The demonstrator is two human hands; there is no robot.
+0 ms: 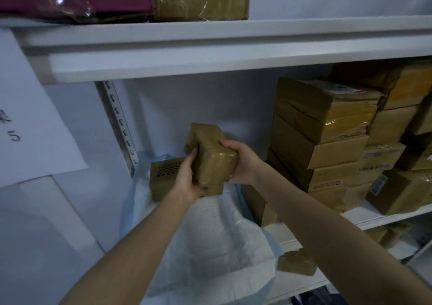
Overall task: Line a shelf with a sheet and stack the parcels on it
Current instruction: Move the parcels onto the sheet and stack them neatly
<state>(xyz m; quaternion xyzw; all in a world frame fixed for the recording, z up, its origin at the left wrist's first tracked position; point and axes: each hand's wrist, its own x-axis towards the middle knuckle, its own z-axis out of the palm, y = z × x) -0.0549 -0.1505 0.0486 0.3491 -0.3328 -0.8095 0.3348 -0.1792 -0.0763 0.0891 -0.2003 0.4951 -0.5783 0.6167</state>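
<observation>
Above the white sheet (210,234) lining the shelf (385,217), the left hand (187,178) and right hand (240,162) each grip a side of a taped parcel (214,155), held over a printed box (163,176) on that sheet; stacking seems under way, and the next move should be lowering it squarely.

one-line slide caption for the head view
Left hand and right hand grip a taped brown parcel over the white sheet lining the shelf, beside a printed box.
</observation>
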